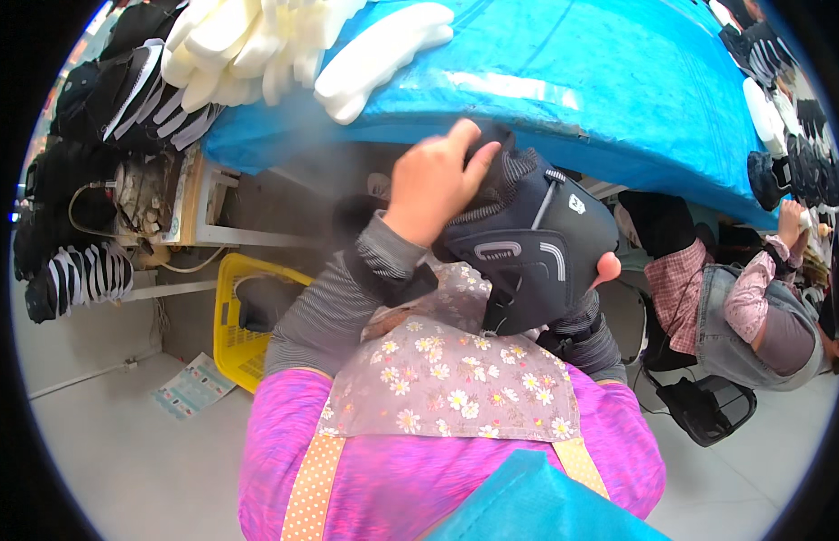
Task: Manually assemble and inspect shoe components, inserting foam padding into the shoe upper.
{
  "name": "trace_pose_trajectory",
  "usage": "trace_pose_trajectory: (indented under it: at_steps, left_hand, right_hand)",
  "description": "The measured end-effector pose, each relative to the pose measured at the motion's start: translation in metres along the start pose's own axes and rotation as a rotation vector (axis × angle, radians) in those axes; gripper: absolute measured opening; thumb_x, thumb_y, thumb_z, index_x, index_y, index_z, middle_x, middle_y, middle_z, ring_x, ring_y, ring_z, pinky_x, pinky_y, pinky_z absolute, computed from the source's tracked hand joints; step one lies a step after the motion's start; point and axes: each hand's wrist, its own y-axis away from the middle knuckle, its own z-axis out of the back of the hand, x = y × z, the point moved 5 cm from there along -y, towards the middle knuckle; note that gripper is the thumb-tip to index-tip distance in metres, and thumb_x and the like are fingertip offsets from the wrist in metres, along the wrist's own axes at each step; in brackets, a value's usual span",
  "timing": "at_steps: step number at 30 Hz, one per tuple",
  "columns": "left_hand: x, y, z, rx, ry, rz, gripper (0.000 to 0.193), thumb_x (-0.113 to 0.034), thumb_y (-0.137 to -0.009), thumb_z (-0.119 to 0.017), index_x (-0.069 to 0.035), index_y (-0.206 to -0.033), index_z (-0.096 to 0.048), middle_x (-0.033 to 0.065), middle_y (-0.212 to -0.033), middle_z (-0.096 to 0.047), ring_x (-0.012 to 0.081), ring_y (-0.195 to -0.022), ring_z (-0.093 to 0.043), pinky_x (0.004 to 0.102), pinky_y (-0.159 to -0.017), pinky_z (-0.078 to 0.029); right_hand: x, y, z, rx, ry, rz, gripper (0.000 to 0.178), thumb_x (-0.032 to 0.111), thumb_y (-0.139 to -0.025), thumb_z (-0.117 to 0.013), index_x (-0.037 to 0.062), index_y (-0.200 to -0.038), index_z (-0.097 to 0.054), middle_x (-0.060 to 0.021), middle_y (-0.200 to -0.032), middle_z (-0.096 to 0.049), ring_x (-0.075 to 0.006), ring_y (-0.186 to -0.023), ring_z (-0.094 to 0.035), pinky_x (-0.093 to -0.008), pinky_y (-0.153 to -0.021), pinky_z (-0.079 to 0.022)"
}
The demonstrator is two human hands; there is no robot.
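White soles (248, 41), 11 o'clock. Yellow basket (223, 311), 8 o'clock. Left hand (430, 183), 12 o'clock, at collar of black shoe (537, 248); grip cannot be told. Shoe near centre, toward 2. Right hand (607, 267), 3 o'clock, mostly hidden, clamped on shoe.

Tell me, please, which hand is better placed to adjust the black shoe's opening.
Probably the left hand: it is at the opening; the right hand is mostly hidden behind the shoe.
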Motion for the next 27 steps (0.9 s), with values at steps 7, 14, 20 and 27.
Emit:
trace_pose_trajectory:
  at_steps: [7,14,20,27]
  left_hand:
    - [-0.045,0.026,0.067,-0.327,0.406,-0.505,0.023,-0.004,-0.078,-0.075,-0.001,-0.099,-0.066,0.015,-0.098,-0.066,0.0312,-0.086,-0.065,0.0364,-0.074,-0.053]
    - [-0.023,0.044,0.026,-0.021,0.732,-0.046,0.041,-0.007,-0.084,-0.075,0.005,-0.121,-0.061,0.0111,-0.108,-0.067,0.0161,-0.103,-0.062,0.029,-0.086,-0.051]
    - [-0.012,0.04,0.0,0.269,1.132,0.016,0.035,-0.014,-0.078,-0.081,0.004,-0.102,-0.063,0.0065,-0.096,-0.066,0.0098,-0.09,-0.058,0.0273,-0.08,-0.048]
    - [-0.022,0.036,0.001,0.543,0.971,0.15,0.045,-0.023,-0.072,-0.086,0.003,-0.102,-0.064,0.0061,-0.095,-0.067,0.0103,-0.088,-0.059,0.0279,-0.077,-0.049]
  right_hand:
    - [-0.006,-0.017,-0.038,-0.099,0.281,-0.102,0.092,0.044,-0.068,-0.072,-0.0041,-0.139,-0.039,-0.0203,-0.135,-0.051,-0.0318,-0.121,-0.054,-0.0437,-0.102,-0.046]
    - [-0.01,-0.027,-0.065,-0.1,0.657,-0.23,0.082,0.039,-0.073,-0.071,-0.0034,-0.138,-0.042,-0.0148,-0.131,-0.054,-0.0247,-0.119,-0.054,-0.0368,-0.102,-0.044]
    - [-0.001,-0.02,-0.045,-0.128,0.809,-0.197,0.065,0.03,-0.077,-0.068,-0.0015,-0.131,-0.051,-0.0111,-0.125,-0.059,-0.0214,-0.112,-0.057,-0.0343,-0.095,-0.047]
    - [-0.001,-0.026,-0.036,-0.48,0.5,-0.025,0.071,0.041,-0.084,-0.046,-0.0059,-0.137,-0.041,-0.0243,-0.129,-0.054,-0.0363,-0.113,-0.059,-0.0437,-0.097,-0.049]
